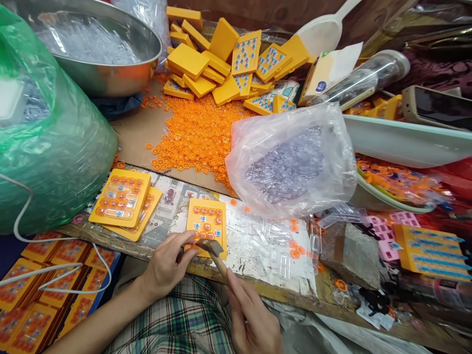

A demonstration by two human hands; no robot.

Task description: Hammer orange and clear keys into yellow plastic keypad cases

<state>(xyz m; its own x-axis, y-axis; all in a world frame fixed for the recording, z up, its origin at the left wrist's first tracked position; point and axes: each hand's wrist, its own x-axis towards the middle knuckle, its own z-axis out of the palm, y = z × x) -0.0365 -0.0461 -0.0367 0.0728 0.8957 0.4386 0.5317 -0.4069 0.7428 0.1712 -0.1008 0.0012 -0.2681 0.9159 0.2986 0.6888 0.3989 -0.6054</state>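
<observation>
A yellow plastic panel set with small orange rings and blue pieces lies flat at the front edge of the bench. My left hand is at its lower left corner, thumb and forefinger bent towards each other near the edge; what is between them, if anything, is hidden. With my right hand I grip the wooden handle of a small hammer. The hammer's head covers the panel's lower right part; whether it touches cannot be seen. Left of my hands, two filled yellow panels lie stacked.
Loose orange rings are heaped behind, below a pile of yellow panels. A plastic bag of clear pieces stands right of them. A green bag and metal bowl are left. A stone block sits right.
</observation>
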